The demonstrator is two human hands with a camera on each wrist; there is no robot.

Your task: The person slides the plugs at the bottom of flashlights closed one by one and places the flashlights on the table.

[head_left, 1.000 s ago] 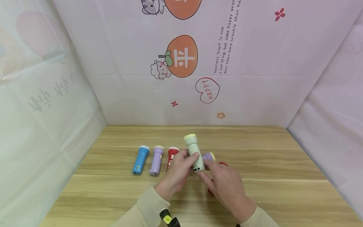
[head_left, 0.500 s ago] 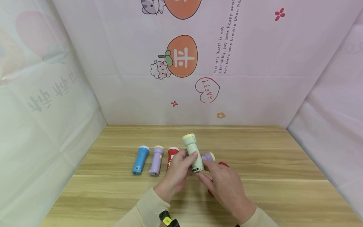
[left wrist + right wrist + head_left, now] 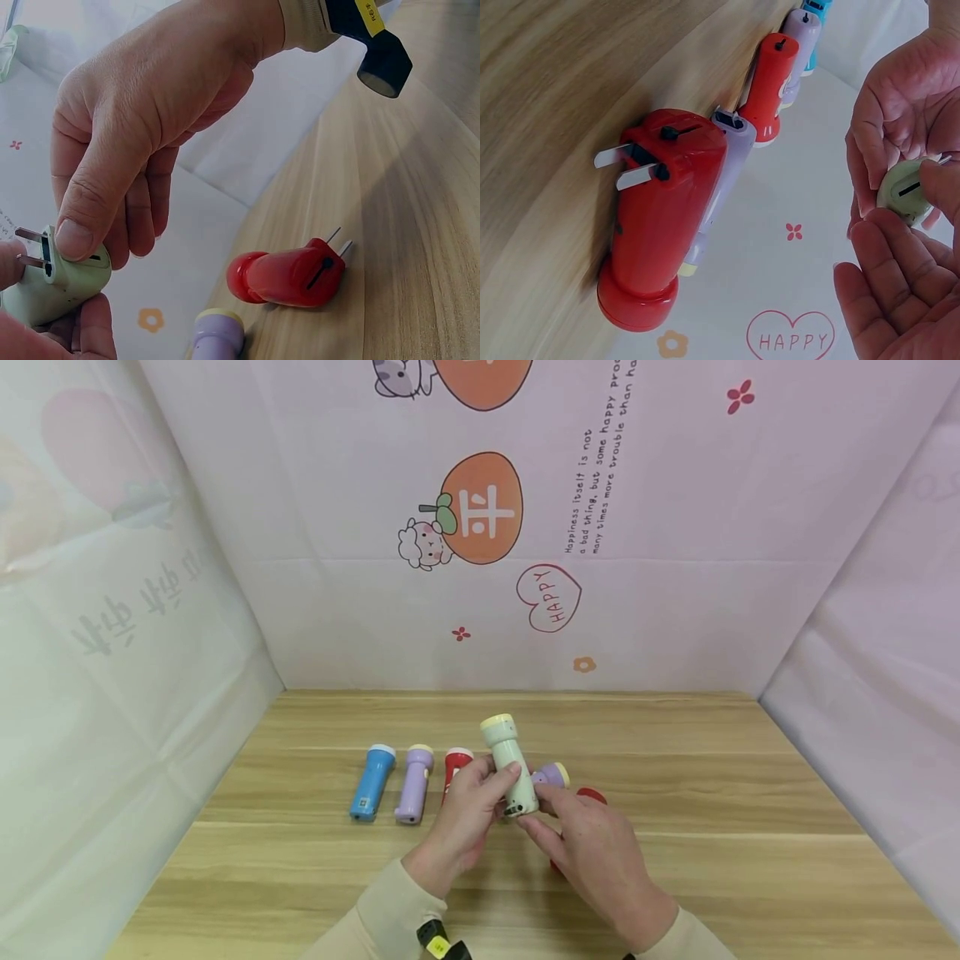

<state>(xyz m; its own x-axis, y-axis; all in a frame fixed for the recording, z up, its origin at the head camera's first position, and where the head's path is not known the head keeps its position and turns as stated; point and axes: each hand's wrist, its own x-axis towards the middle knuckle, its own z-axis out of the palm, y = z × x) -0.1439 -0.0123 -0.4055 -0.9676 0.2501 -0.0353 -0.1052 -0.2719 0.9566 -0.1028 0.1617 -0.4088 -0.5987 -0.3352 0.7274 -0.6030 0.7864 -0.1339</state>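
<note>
My left hand (image 3: pixel 461 810) grips a pale green flashlight (image 3: pixel 512 767) above the table, its cream-rimmed head tilted away and slightly left. In the left wrist view, the left thumb presses on the body close to the slide switch slot. Two metal plug prongs (image 3: pixel 30 260) stick out of the flashlight's tail. At that tail end, my right hand (image 3: pixel 600 852) holds the base, its thumb (image 3: pixel 9 264) at the prongs and its fingers under the body.
Left of the hands, a blue flashlight (image 3: pixel 372 783), a lilac one (image 3: pixel 415 785) and a red one (image 3: pixel 456 766) lie in a row. Another lilac flashlight (image 3: pixel 552 775) and a red flashlight (image 3: pixel 667 202) with prongs out lie by the right hand. White printed cloth (image 3: pixel 675 527) encloses the table.
The green flashlight has shifted slightly left and its tail has turned a little, with both hands keeping hold of it. The flashlights on the table have not moved.
</note>
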